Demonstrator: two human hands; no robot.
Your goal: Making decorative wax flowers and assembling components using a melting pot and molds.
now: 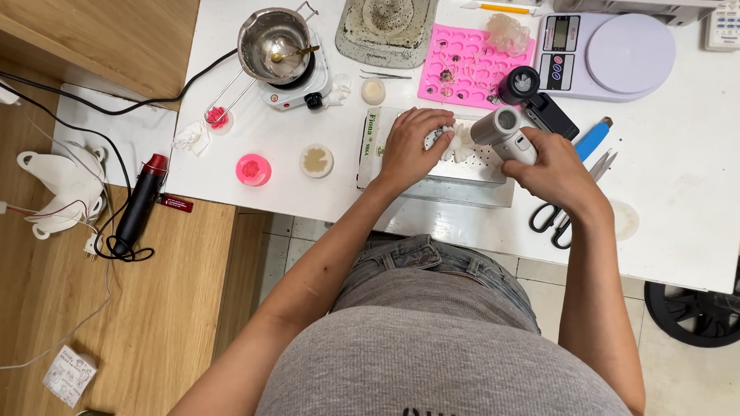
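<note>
Grey shirt and denim fill the bottom of the frame; above them both forearms reach to mid-frame. Left hand (412, 147) presses curled fingers onto a small white piece (454, 142) lying on a flat metal box (437, 184). Right hand (555, 168) is clenched round a grey heat tool (506, 132), its nozzle almost touching the piece. Judged: keep the nozzle off the fingertips and the piece pinned flat. Black scissors (555, 220) lie just right of the wrist, near the table's front edge (683, 276); open room lies lower right, while the pink mould (468, 67) and scale (610, 54) crowd the top
</note>
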